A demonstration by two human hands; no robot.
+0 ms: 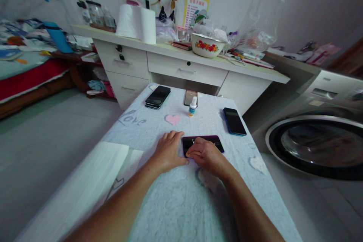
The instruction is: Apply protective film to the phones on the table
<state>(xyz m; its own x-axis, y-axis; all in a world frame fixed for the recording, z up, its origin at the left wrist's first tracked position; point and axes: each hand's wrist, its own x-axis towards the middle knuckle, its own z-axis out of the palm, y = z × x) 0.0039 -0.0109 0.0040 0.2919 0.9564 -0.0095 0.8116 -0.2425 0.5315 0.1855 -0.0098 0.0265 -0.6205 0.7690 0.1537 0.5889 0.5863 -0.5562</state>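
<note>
A dark smartphone [217, 141] with a purplish edge lies crosswise on the cloth-covered table. My left hand [169, 151] braces its left end, thumb at the lower corner and fingers at the upper one. Over the screen's left part, my right hand [205, 155] is closed, fingertips pressed down at the lower edge; whatever they pinch is hidden. Beyond the phone stands a small white spray bottle [192, 109] with a blue and yellow label. Behind it lies a gold-coloured phone [190, 97]. A stack of dark phones [158, 96] is at the far left, and a blue-edged phone [235, 121] at the right.
White folded sheets [85, 181] lie along the table's left side. A white desk [170, 60] with drawers stands behind, bearing a paper roll [136, 23] and a flowered enamel bowl [207, 45]. To the right is a front-loading washing machine [320, 102]; a bed [31, 72] is at left.
</note>
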